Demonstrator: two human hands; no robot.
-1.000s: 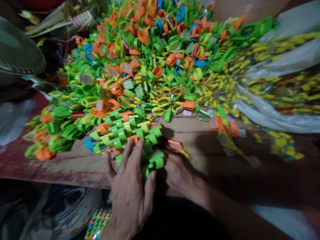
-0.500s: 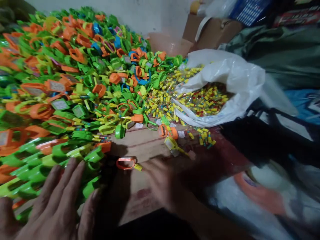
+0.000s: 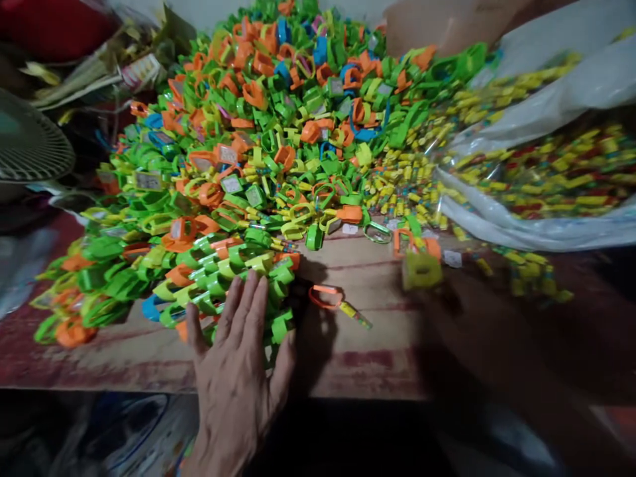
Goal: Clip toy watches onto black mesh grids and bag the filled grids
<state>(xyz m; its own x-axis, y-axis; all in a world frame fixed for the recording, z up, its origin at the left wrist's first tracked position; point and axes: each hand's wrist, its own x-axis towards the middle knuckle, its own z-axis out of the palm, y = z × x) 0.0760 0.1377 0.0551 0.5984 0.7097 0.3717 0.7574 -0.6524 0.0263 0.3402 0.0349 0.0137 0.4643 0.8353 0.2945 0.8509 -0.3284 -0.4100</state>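
My left hand (image 3: 238, 384) lies flat and open, fingers together, pressing on a lined-up row of green, yellow and orange plastic ring pieces (image 3: 233, 265) at the near edge of a large pile of the same pieces (image 3: 278, 132). My right hand (image 3: 457, 318) is dark and smeared by motion, low on the right of the board. A yellow-green piece (image 3: 421, 270) is at its fingertips; I cannot tell whether it is gripped. A single orange ring piece (image 3: 325, 297) lies loose on the board between my hands.
The pile rests on a worn brown board (image 3: 368, 344). A white plastic bag (image 3: 521, 225) of small yellow bits (image 3: 546, 172) spills open at the right. A fan grille (image 3: 30, 142) is at the left and a cardboard box (image 3: 447, 26) behind.
The view swung right and back to the left. My left hand stayed on the row of pieces. My right hand moved away from the orange ring piece, rightward to the yellow-green piece.
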